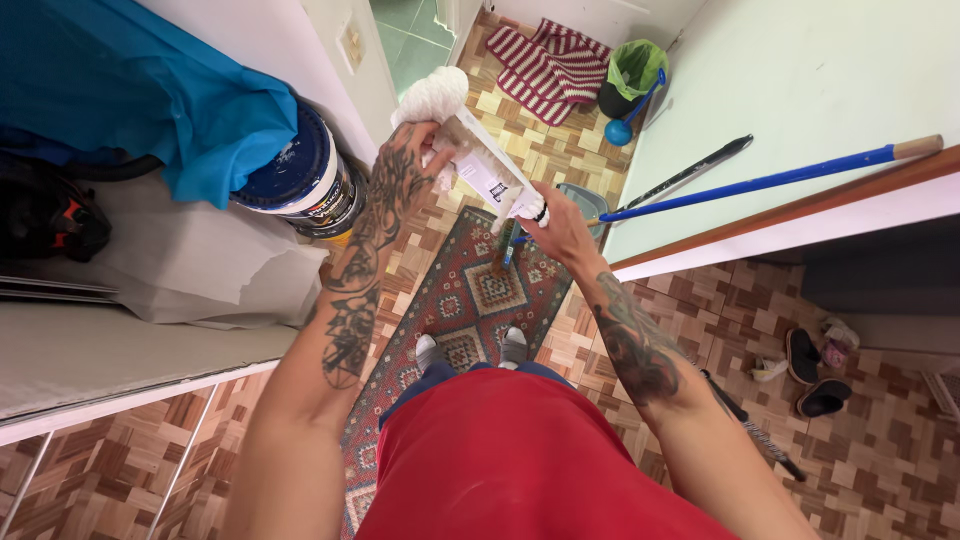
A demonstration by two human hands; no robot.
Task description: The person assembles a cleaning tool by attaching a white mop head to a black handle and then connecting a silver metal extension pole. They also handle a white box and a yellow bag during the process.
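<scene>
White plastic is what both hands are busy with: a long white bottle-like container with a printed label (pixel 487 168), held up in front of the person's chest above a red patterned rug (pixel 470 290). Its long axis slants from upper left, near the left hand (pixel 405 165), down to the right, where the right hand (pixel 560 228) meets its lower end. The left hand also has a bunched white cloth (pixel 432 98) pressed against the container's upper end, its fingers (pixel 432 160) curled shut around cloth and container together. The right hand's fingers are pinched closed on the small white end piece at the bottom; what exactly that piece is, I cannot tell. A thin green-blue item (pixel 508 245) hangs just below that grip. To the left, a white lidded bucket (pixel 300 180) sits on a pale desk (pixel 120 350) under a blue cloth (pixel 150 90). A blue-handled broom (pixel 770 180) leans at the right.
</scene>
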